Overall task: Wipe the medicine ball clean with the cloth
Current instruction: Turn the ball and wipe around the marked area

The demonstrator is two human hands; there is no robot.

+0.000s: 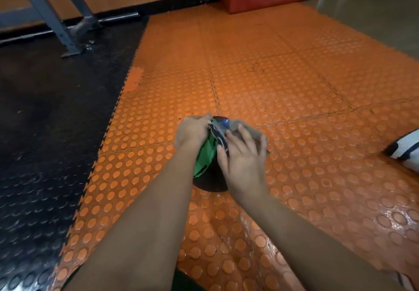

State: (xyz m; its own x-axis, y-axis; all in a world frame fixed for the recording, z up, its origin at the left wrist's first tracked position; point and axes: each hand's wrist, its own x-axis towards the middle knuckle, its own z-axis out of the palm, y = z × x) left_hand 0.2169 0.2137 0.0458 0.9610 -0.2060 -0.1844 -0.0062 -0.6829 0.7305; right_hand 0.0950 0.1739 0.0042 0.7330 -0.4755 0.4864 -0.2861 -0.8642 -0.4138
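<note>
Gripping medicine ball (209, 177): left hand (192, 133) | right hand (243, 158) flat on cloth (243, 128) | orange mat (294, 86) open around

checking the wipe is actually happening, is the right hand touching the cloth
Touching. The head view shows the right hand lying with spread fingers flat on the grey-brown cloth, which is draped over the medicine ball, with no gap between them.

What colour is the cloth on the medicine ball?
The cloth looks dull grey-brown; it shows in the head view, under the right hand.
</note>
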